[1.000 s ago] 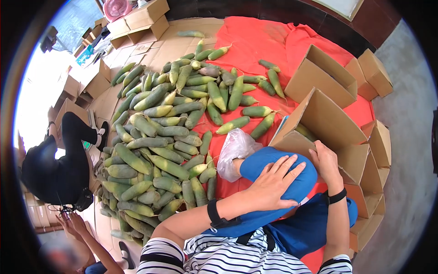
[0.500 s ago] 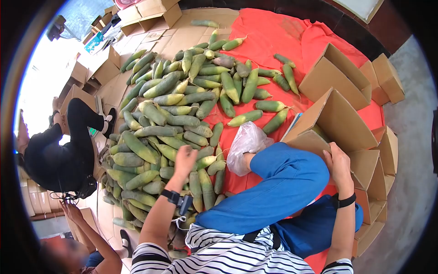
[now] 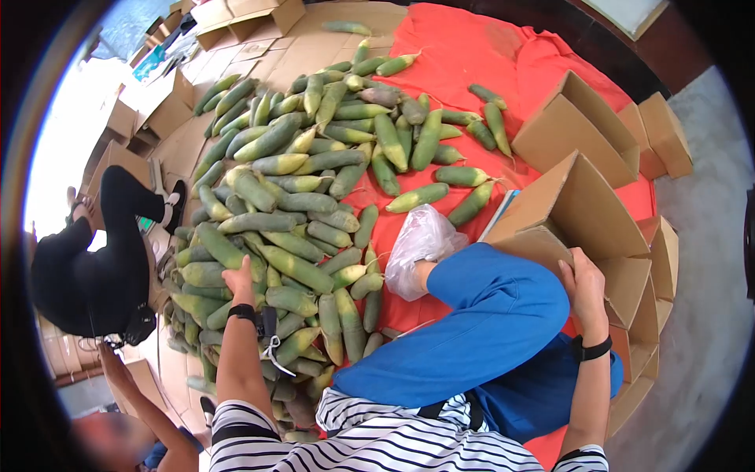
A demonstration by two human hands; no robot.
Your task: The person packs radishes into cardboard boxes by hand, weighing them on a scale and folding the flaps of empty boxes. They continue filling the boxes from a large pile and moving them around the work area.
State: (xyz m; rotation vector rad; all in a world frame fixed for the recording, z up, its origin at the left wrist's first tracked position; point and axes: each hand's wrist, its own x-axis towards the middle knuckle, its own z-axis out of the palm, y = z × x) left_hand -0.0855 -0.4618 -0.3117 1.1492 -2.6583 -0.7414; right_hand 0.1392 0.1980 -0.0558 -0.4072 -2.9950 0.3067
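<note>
And here we are, looking out from the wearer's own head, one wide round view with darkened edges, the striped top (image 3: 370, 452) very close at bottom centre. It faces forward and steeply down: the green vegetables (image 3: 295, 269) spread across centre-left, an open carton (image 3: 594, 206) sits near on the right, and red cloth (image 3: 464, 55) stretches farther off up top.

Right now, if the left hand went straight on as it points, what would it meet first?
Probably the thick green radish ahead of the left hand; depth is unclear, they may be touching.
</note>
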